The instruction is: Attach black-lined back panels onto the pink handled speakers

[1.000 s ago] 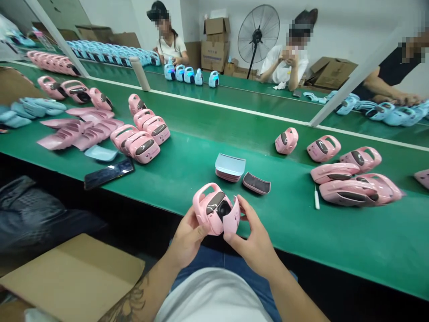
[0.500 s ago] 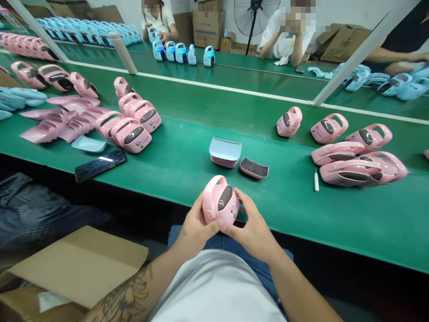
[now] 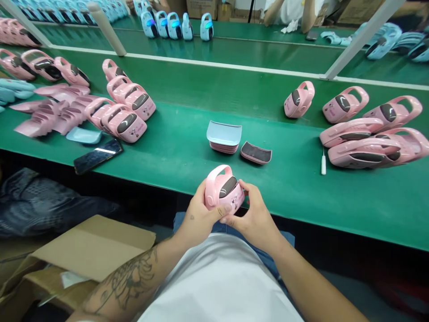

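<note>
Fingers (image 3: pixel 218 213) of left hand (image 3: pixel 197 219) and right hand (image 3: pixel 254 221) wrapped closely around a glossy pink plastic handled case (image 3: pixel 221 190), over a green workbench's (image 3: pixel 174 170) near edge; just beyond the fingertips, a pale blue plastic shell (image 3: pixel 224 133).

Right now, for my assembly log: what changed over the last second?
The loose pink side panel closed onto the pink plastic handled case, covering its dark opening; the left hand and right hand still grip it. The blue-topped shell stack and dark-faced pink cover stayed put.
</note>
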Tool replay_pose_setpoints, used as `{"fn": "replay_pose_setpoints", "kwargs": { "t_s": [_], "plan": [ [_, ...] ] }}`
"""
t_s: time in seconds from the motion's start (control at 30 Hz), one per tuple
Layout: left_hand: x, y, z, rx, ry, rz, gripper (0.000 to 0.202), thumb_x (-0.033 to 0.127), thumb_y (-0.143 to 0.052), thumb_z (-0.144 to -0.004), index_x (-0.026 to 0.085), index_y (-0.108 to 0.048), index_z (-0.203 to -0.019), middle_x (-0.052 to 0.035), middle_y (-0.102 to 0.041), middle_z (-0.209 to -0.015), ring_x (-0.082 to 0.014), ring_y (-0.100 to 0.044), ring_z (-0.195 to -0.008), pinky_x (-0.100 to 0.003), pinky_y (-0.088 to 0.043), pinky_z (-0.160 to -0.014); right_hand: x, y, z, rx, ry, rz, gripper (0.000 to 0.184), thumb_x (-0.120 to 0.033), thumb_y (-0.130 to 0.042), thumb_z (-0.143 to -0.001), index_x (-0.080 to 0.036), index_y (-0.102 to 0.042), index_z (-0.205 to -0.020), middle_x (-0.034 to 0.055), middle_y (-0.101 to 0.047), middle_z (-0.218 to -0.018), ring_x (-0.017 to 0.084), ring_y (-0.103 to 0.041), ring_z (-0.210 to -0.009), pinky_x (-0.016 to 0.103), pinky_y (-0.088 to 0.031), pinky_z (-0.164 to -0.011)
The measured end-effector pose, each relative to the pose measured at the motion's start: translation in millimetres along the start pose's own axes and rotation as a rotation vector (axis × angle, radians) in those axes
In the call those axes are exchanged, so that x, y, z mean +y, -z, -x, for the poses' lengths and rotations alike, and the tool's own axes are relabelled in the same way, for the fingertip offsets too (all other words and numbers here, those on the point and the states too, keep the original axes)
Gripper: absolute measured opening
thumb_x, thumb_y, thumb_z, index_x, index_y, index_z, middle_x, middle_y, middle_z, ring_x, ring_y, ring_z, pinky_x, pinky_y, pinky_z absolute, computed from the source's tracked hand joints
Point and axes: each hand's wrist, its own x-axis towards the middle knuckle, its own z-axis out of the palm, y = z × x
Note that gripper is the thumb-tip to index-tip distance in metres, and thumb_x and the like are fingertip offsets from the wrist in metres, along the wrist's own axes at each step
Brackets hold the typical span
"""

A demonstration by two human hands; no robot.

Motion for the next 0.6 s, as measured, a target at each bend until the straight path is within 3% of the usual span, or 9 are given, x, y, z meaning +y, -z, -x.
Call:
{"fn": "replay_pose_setpoints", "kwargs": {
  "t_s": [0.13, 0.23, 0.37, 0.5, 0.6],
  "plan": [
    [-3, 4.2, -5, 0.033, 0.009, -0.023, 0.075, 0.041, -0.092, -0.079, 0.018, -0.06, -0.143, -0.0129, -0.071, -0.138, -0.0347, -0.068, -0.126, -0.044, -0.057, -0.104, 8, 2, -1, -0.035, 0.116, 0.077, 0.11, -0.071, -0.087, -0.076, -0.024, -0.037, -0.162, 0.0211, -0.049, -0.158, 0.042, -0.052, -0.146, 0.065, -0.045, -0.12],
    [-3, 14.0, -15, 0.038, 0.06, 0.02, 0.077, 0.041, -0.093, -0.076, 0.017, -0.061, -0.141, -0.013, -0.073, -0.135, -0.0354, -0.068, -0.125, -0.045, -0.057, -0.104, 13, 10, -7, -0.074, 0.358, 0.221, 0.102, -0.067, -0.081, -0.085, -0.03, -0.033, -0.166, 0.0199, -0.039, -0.168, 0.044, -0.042, -0.154, 0.068, -0.041, -0.123],
    [7, 23.1, -29, 0.009, 0.145, 0.101, 0.077, 0.038, -0.091, -0.077, 0.016, -0.06, -0.144, -0.0149, -0.072, -0.135, -0.0354, -0.069, -0.124, -0.046, -0.056, -0.103, 13, 24, -31, -0.097, 0.692, 0.348, 0.074, -0.049, -0.074, -0.097, -0.03, -0.042, -0.162, 0.0181, -0.055, -0.152, 0.038, -0.056, -0.141, 0.062, -0.048, -0.116],
    [20, 25.4, -38, -0.116, 0.24, 0.183, 0.072, 0.033, -0.088, -0.081, 0.019, -0.061, -0.146, -0.0132, -0.074, -0.129, -0.0314, -0.074, -0.112, -0.04, -0.059, -0.091, 4, 32, -56, -0.164, 0.754, 0.323, 0.059, -0.04, -0.074, -0.099, -0.027, -0.054, -0.153, 0.0166, -0.06, -0.142, 0.034, -0.061, -0.132, 0.058, -0.052, -0.112],
    [22, 27.9, -40, -0.134, 0.294, 0.248, 0.066, 0.028, -0.084, -0.083, 0.018, -0.062, -0.145, -0.0117, -0.076, -0.121, -0.0285, -0.075, -0.104, -0.039, -0.06, -0.087, -5, 36, -68, -0.253, 0.732, 0.261, 0.056, -0.033, -0.077, -0.095, -0.022, -0.058, -0.147, 0.0169, -0.06, -0.137, 0.032, -0.062, -0.128, 0.052, -0.056, -0.108]
  ]
}}
